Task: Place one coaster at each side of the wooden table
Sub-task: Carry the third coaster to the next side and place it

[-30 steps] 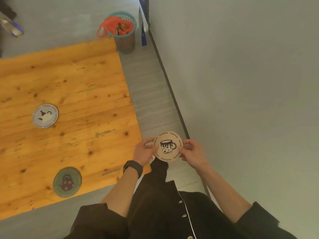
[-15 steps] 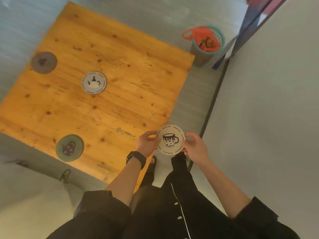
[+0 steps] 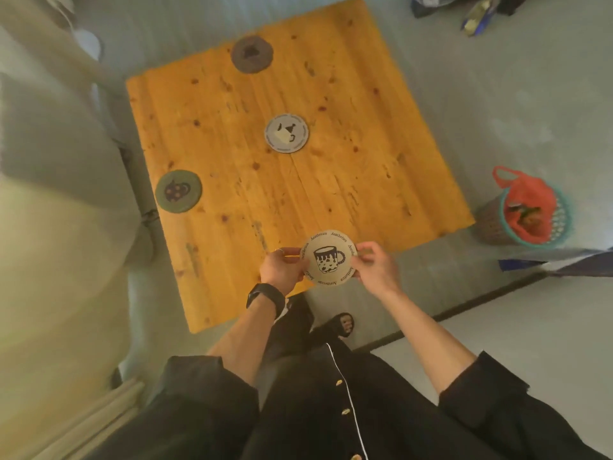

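I hold a beige round coaster (image 3: pixel 328 257) with a spotted mug drawing between both hands, above the near edge of the wooden table (image 3: pixel 358 180). My left hand (image 3: pixel 280 269) pinches its left rim and my right hand (image 3: pixel 374 266) its right rim. On the table lie a green coaster (image 3: pixel 178 191) near the left edge, a grey teapot coaster (image 3: pixel 286 133) around the middle, and a dark grey coaster (image 3: pixel 251 54) near the far edge.
A teal bin with a red bag (image 3: pixel 527 212) stands on the floor right of the table. A pale sofa (image 3: pixel 49 194) runs along the table's left side. Dark items (image 3: pixel 477 11) lie on the floor at the far right. My feet (image 3: pixel 341 325) stand by the near edge.
My view has swung round the table: the table now lies straight ahead and the bin has shifted to the right. The beige coaster stays gripped in both hands.
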`<state>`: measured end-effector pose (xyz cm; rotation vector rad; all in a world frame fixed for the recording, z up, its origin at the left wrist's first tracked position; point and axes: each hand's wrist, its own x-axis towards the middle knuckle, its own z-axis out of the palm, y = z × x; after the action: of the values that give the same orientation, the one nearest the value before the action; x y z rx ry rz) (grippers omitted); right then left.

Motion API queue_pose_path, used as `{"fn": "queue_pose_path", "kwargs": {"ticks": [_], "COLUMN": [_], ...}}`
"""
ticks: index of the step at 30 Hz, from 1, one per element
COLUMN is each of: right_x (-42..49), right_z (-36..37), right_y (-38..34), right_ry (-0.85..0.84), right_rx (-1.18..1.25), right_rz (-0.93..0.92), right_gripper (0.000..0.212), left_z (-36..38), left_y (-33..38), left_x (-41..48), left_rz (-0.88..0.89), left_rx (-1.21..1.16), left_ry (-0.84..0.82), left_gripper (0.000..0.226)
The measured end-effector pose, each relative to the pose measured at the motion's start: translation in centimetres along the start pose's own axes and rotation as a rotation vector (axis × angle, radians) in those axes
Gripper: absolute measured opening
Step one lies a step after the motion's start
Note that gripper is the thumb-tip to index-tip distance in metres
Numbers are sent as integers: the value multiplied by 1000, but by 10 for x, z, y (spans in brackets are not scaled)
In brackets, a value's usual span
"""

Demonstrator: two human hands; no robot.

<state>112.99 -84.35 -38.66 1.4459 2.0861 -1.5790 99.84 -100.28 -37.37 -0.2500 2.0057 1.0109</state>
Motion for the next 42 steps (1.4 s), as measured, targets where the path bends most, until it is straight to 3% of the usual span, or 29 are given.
{"fn": "queue_pose_path", "kwargs": {"ticks": [6, 17, 23, 32, 42], "right_x": [47, 109, 121, 126, 115], "right_z": [0, 20, 23, 19, 24], "right_y": [-5, 5, 19, 27, 28], "right_ry": [-79, -118, -107, -147, -46], "right_rx": [-134, -274, -396, -451, -445], "right_rz": [13, 85, 62, 27, 18], "right_gripper": [19, 15, 11, 17, 22], "left_z": [25, 43, 54, 72, 68], "left_y": [-5, -2, -16, -19, -20], "left_x": [23, 79, 89, 81, 80], "left_rz": [-75, -166, -201, -143, -100], "left_rx": [-75, -76, -50, 22, 61], "left_ry": [155, 226, 253, 346, 294], "left_gripper": [14, 23, 17, 15, 18]}}
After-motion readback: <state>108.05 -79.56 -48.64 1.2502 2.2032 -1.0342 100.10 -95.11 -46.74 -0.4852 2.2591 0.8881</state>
